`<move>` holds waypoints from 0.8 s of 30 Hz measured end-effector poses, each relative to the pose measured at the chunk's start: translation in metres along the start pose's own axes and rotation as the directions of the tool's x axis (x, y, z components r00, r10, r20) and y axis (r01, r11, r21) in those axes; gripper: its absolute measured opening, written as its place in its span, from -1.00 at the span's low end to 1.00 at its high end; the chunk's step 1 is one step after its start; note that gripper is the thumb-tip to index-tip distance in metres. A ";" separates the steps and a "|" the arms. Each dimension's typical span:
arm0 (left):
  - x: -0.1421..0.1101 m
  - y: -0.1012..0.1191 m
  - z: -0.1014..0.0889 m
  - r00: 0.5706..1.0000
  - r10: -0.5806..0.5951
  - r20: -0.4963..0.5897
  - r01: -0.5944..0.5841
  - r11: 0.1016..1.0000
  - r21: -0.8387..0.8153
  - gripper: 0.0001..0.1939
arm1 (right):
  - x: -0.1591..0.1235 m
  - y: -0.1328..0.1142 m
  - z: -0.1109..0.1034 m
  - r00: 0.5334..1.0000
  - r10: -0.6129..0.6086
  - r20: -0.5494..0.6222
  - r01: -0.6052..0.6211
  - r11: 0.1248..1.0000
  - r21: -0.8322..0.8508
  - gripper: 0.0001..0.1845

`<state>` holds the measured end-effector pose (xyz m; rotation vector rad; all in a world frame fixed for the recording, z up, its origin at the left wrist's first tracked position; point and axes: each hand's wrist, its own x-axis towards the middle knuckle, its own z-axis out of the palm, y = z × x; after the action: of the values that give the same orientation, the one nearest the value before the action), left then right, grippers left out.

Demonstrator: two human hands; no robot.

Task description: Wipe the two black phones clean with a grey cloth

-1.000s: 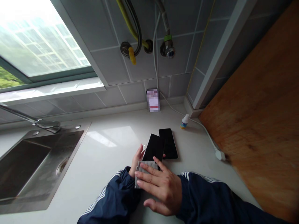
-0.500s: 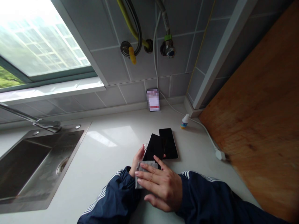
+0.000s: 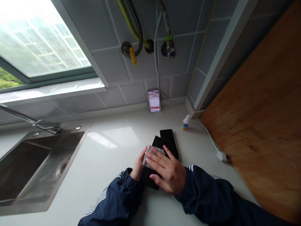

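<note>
My left hand (image 3: 139,164) is closed around the left edge of a dark smartphone (image 3: 158,141), which is tilted above the counter. Over its black face lies a folded grey cloth (image 3: 148,149). My right hand (image 3: 167,172) presses this cloth down with outstretched fingers, the thumb apart and lower down. The hand and cloth hide the middle of the phone; its top and lower end show. A second black phone (image 3: 171,141) lies flat on the counter just behind, partly overlapped in view by the held one.
A small white-capped bottle (image 3: 185,122) stands at the right rear. A white cable (image 3: 202,124) runs to a plug (image 3: 221,156) near the wooden panel (image 3: 254,125). Against the wall leans a blurred-out card or screen (image 3: 154,101). The sink (image 3: 48,201) is at left.
My right hand has slid the cloth up the held phone, away from me, uncovering its lower end. The left hand keeps its hold; the second phone has not moved.
</note>
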<state>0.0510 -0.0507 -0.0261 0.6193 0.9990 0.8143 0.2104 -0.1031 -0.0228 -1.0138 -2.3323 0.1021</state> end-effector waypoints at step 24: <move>0.006 -0.008 -0.004 0.974 -0.059 0.221 0.121 0.953 -0.279 -0.49 | 0.000 0.003 0.004 0.995 0.103 0.019 -0.101 0.992 -0.077 -0.37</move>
<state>0.0521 -0.0498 -0.0373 0.3929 0.6920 0.7791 0.2109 -0.1004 -0.0268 -1.1753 -2.3194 0.0659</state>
